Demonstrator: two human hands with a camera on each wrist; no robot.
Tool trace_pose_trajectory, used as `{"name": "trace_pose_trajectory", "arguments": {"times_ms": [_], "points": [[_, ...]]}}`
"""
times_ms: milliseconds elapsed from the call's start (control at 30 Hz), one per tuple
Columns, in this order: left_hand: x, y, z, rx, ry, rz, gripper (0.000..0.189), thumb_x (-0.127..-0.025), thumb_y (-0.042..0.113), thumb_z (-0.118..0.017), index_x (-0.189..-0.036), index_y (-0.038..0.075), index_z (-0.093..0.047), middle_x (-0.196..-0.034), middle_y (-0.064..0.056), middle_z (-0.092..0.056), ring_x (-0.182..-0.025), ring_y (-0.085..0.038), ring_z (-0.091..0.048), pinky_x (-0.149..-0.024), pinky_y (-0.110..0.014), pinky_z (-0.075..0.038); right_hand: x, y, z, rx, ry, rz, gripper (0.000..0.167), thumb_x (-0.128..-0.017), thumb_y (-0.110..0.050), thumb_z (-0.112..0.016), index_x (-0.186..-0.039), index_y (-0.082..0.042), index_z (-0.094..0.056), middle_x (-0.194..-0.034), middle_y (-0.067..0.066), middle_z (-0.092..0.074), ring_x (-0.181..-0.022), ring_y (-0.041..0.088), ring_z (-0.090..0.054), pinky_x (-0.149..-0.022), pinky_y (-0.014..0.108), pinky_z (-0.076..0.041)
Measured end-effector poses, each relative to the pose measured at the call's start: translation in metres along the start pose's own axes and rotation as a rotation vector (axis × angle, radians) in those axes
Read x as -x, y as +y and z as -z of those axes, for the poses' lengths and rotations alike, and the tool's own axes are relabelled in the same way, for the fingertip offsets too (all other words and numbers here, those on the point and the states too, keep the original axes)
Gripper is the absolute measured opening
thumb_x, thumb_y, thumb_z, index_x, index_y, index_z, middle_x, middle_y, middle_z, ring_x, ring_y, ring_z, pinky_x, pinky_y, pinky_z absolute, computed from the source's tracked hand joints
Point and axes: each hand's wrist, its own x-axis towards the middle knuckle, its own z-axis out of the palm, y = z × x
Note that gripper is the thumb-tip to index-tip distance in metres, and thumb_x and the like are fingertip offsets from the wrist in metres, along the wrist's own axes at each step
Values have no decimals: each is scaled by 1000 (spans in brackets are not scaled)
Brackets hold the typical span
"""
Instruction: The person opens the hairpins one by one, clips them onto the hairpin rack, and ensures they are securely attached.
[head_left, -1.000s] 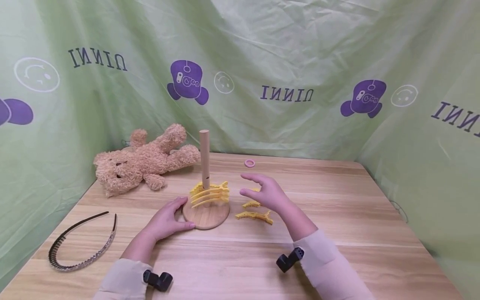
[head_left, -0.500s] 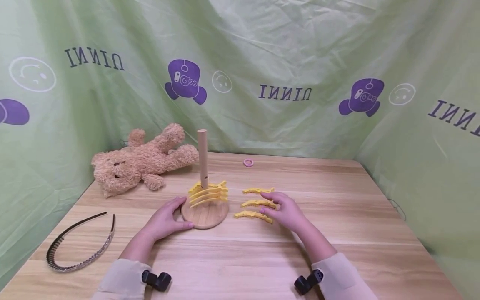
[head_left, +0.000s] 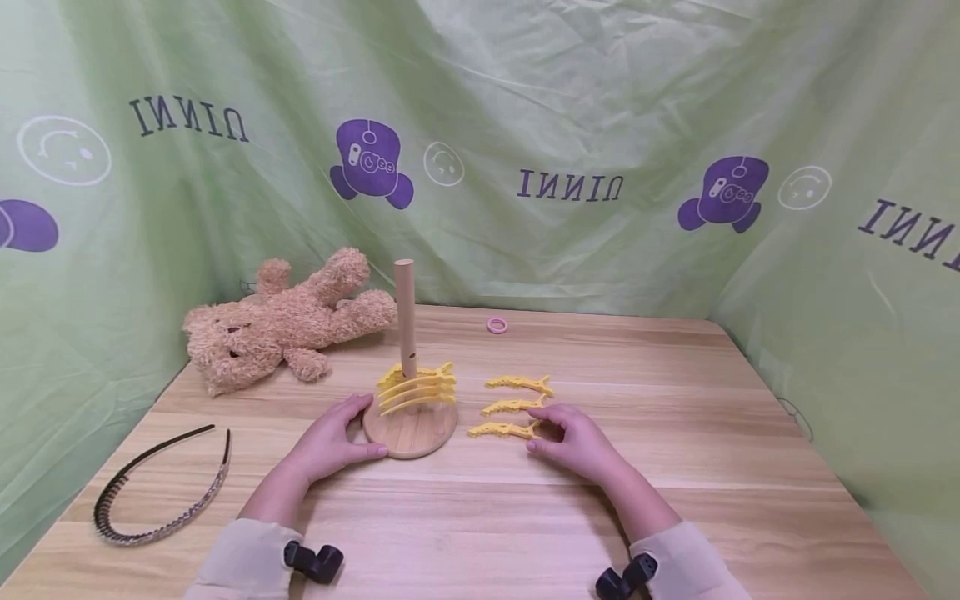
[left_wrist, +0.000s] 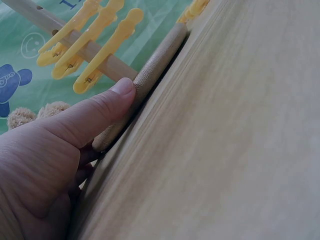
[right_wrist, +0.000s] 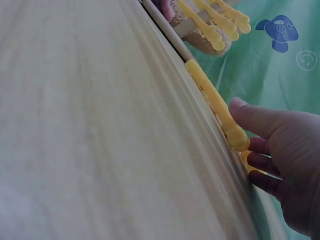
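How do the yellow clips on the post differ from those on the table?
Post clips clasp the post, above the tabletop; table clips lie on it, clasping nothing. The right hand is at the table clips, away from the post clips. Both sets are yellow, three clips each.

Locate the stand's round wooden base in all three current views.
Head: just left of center, below mid-height; round base seen from above.
Left wrist: upper middle, the round base edge-on and slanting.
Right wrist: top middle, the round base as a thin slanted strip.
Shared landmark: yellow clips on the pole rising from it.
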Motion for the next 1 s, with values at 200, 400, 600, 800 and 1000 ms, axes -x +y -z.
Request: {"name": "trace_pose_trajectory", "arguments": {"times_ms": [200, 400, 600, 800, 1000], "points": [[0, 1, 0, 4, 3, -10, 94, -72, 42, -85, -143, -5, -44, -148, -31, -41, -140, -50, -33, -114, -65, -26, -1, 5, -1, 3, -14, 0, 50, -79, -29, -82, -124, -10, -68, -126, 11, -64, -122, 31, -57, -109, 51, -43], [0, 1, 0, 0, 5, -11, 95, -72, 42, -85, -143, -5, -44, -148, -31, -41, -140, -50, -33, -114, -65, -26, -2, 6, -1, 33, -17, 23, 45, -81, -26, -81, -121, -10, -69, -124, 9, -65, -119, 29, -59, -107, 51, -45], [0, -1, 0, -9, 7, -8, 95, -72, 44, -85, -143, -4, -44, -149, -30, -41, -140, -50, -33, -115, -64, -26, -2, 6, -2, 41, -19, 35, 36, -81, -25, -81, -113, -12, -71, -120, 8, -66, -116, 27, -60, -105, 49, -46], [1, -1, -1, -10, 2, 0, 96, -72, 45, -84, -144, -4, -43, -149, -29, -40, -140, -49, -32, -115, -64, -26, -1, 3, -1, 12, -19, 18, 37, -82, -27, -79, -114, -13, -70, -121, 8, -66, -116, 28, -60, -105, 50, -47], [0, -1, -1, -9, 0, -1, 96, -72, 45, -84, -144, -5, -43, -149, -30, -39, -140, -50, -32, -115, -64, -26, -3, -8, 6, -101, 11, -56, 37, -88, -22, -74, -122, -12, -64, -117, 9, -69, -115, 32, -63, -102, 52, -50]]}}
